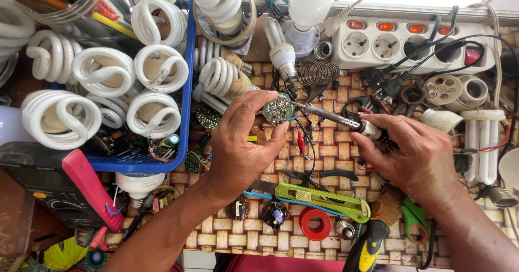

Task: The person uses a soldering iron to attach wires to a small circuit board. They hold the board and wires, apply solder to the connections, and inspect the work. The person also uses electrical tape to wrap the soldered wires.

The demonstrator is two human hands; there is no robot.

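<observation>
At frame centre the left hand (240,142) pinches one small round circuit board (278,108) by its rim, the safest hold for something that looks light, stiff and fragile. The right hand (416,156) is clenched on one soldering iron (330,116), tip at the board. Upper left, a blue tray (186,88) holds about seven spiral lamps (102,72).

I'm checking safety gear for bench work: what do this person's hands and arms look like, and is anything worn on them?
Both the left hand and the right hand are bare: no gloves, rings, watch or bands show. Both forearms are uncovered as far as the picture's edge, with no sleeve in view.
</observation>
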